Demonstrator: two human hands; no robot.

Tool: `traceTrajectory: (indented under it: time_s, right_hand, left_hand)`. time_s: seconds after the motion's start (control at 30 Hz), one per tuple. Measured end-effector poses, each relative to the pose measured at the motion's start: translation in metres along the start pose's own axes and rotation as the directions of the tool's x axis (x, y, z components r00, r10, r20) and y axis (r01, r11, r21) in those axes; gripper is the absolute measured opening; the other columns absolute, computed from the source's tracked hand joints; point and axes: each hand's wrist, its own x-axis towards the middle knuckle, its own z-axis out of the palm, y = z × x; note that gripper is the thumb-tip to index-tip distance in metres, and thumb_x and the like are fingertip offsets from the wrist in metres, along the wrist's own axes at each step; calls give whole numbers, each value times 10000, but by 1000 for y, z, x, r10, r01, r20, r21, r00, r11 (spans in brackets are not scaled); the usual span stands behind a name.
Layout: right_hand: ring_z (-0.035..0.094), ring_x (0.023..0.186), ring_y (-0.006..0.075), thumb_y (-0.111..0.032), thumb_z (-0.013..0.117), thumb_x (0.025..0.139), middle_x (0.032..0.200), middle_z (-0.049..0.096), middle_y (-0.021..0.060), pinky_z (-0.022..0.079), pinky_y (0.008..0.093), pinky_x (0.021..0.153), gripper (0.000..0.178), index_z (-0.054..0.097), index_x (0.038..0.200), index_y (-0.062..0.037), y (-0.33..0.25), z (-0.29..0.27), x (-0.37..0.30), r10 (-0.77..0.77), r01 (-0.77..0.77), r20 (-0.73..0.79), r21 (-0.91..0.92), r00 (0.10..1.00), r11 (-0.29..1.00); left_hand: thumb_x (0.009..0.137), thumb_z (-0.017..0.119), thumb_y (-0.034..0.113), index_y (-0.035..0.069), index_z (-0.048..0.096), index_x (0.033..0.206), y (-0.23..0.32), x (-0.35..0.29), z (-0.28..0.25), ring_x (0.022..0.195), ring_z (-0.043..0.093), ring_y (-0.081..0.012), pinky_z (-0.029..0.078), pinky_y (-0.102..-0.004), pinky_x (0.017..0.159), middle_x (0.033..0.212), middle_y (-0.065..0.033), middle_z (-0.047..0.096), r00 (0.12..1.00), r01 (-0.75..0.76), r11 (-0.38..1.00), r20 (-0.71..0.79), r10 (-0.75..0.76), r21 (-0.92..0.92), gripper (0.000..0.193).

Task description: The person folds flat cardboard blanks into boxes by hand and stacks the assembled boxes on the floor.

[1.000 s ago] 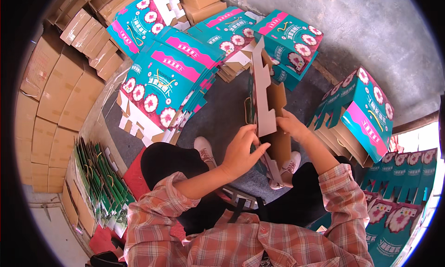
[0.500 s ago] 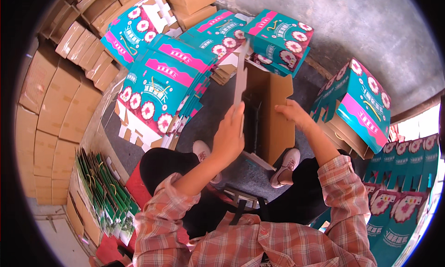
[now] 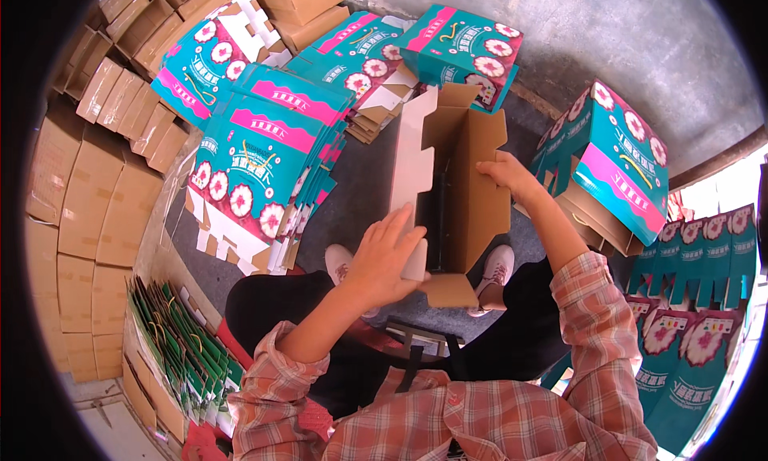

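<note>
Between my legs stands a cardboard gift box (image 3: 486, 213), its mouth facing up and its brown inside showing. A white, notched flap (image 3: 412, 153) leans outward along its left side, and a brown end flap (image 3: 452, 290) sticks out at the near end. My left hand (image 3: 384, 257) is at the near corner of the white flap, a white tab between its fingers; part of its grip is hidden. On the right, my right hand (image 3: 508, 177) pinches the top edge of the brown side wall, fingers closed over it.
Flat teal-and-pink boxes (image 3: 260, 141) are piled at left. Made-up teal boxes stand at the back (image 3: 460, 49) and right (image 3: 620, 157). Brown cartons (image 3: 96, 197) line the left side; green folded packaging (image 3: 180, 341) lies below. Teal sheets (image 3: 688, 333) hang at lower right.
My left hand has slid nearer to me along the white flap, which now leans further left. The box's near end flap has swung outward. My right hand stays on the side wall.
</note>
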Motion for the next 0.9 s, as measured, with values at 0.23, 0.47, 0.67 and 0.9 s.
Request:
traceTrajectory:
  time_s: [0.23, 0.47, 0.67, 0.9]
  right_hand:
    - [573, 641, 135, -182, 582, 827, 751, 619, 39, 427, 285, 550, 201, 632, 921, -12, -11, 8, -8, 10, -10, -52, 0, 999, 1000]
    - [610, 876, 238, -260, 630, 821, 972, 624, 124, 488, 357, 755, 345, 606, 1059, -11, -3, 0, 3, -277, 84, -379, -452, 883, 888]
    - [449, 1219, 293, -235, 608, 806, 1221, 553, 149, 355, 382, 1021, 371, 598, 1109, -21, -48, -1, -4, -833, -22, 15, -999, 554, -33]
    - [538, 1136, 308, -131, 537, 841, 1333, 451, 185, 465, 405, 909, 398, 513, 1225, -30, -31, 7, 43, -544, 71, 63, -997, 837, -6]
  left_hand:
    - [682, 763, 435, 59, 485, 1288, 5, 3, 2, 1326, 300, -409, 272, -494, 1072, 1445, -262, 272, 993, -22, 1000, 112, 23, -6, 767]
    - [700, 756, 412, 48, 504, 1271, 8, 4, 7, 1337, 296, -404, 320, -474, 1047, 1436, -271, 281, 996, -28, 1000, 84, 29, -8, 723]
    - [711, 748, 407, 44, 498, 1275, 8, 0, 9, 1334, 301, -411, 346, -457, 1033, 1432, -279, 283, 996, -33, 999, 82, 33, -5, 715]
    - [709, 742, 433, 50, 485, 1301, 9, 4, 13, 1336, 296, -422, 322, -466, 1054, 1445, -282, 271, 991, -42, 999, 129, 45, -31, 751]
